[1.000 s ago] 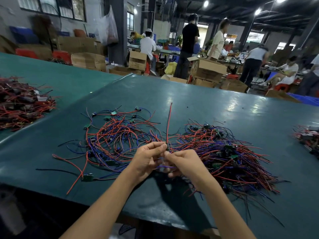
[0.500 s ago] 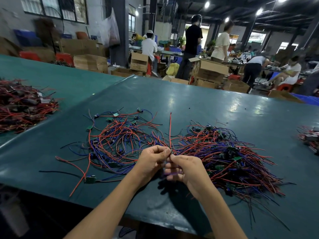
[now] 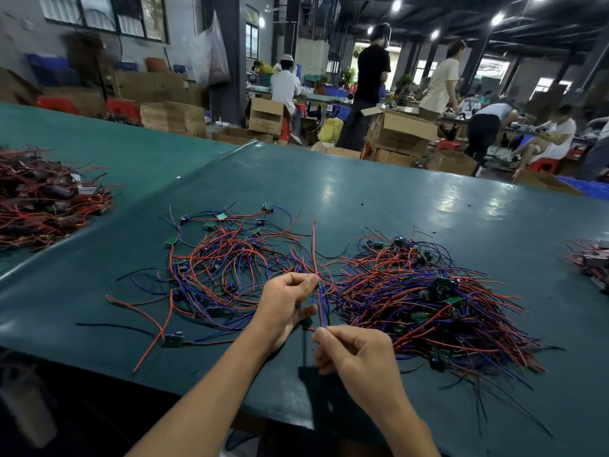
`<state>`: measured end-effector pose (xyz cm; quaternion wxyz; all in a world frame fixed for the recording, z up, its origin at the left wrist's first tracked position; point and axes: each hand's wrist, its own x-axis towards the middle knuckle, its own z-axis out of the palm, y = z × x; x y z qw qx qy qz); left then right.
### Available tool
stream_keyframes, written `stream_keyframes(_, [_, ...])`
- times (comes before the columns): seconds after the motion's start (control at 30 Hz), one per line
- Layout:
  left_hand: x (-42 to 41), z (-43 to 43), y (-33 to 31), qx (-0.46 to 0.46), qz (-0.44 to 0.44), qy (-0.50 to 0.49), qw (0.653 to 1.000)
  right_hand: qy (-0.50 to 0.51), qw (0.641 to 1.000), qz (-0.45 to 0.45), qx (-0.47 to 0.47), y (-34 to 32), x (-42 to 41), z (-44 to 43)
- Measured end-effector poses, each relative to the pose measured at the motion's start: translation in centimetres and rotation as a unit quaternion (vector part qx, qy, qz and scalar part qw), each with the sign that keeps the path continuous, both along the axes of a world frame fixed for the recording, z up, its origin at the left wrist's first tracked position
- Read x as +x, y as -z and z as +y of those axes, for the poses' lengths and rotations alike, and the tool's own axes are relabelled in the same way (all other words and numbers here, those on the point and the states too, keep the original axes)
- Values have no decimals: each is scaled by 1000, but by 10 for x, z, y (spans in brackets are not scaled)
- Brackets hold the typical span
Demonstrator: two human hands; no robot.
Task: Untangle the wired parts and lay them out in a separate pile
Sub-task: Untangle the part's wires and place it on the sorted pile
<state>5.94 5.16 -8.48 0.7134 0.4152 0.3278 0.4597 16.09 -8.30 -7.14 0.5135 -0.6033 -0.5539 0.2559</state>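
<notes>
A dense tangle of red, blue and black wired parts (image 3: 425, 301) with small green boards lies right of centre on the teal table (image 3: 362, 199). A looser spread of laid-out wired parts (image 3: 224, 262) lies left of centre. My left hand (image 3: 286, 305) pinches one wired part (image 3: 320, 301) at its small board, with a red wire standing up from it. My right hand (image 3: 356, 354), nearer to me, pinches the lower ends of that part's red and blue wires, which run taut between both hands.
Another heap of red and dark wires (image 3: 43, 199) sits on the adjoining table at far left. A smaller wire heap (image 3: 593, 258) lies at the right edge. One loose part (image 3: 173, 339) lies near the front edge. Cardboard boxes (image 3: 398, 133) and people stand beyond the table.
My hands were together at the edge of the tangle. My right hand has since slid down toward me along the wires, stretching them out, while my left hand stays holding the board end.
</notes>
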Motion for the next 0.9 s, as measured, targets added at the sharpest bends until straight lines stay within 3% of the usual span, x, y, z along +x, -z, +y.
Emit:
stream_keyframes(0.23, [1, 3, -1, -33, -27, -55, 998, 12, 1000, -5, -16, 5, 1, -5])
stream_keyframes(0.63, [0, 0, -4, -38, -46, -95, 994, 89, 980, 168, -59, 19, 9, -1])
stream_keyframes(0.9, [-1, 1, -4, -58, -67, -99, 991, 128, 979, 148, -60, 19, 12, 0])
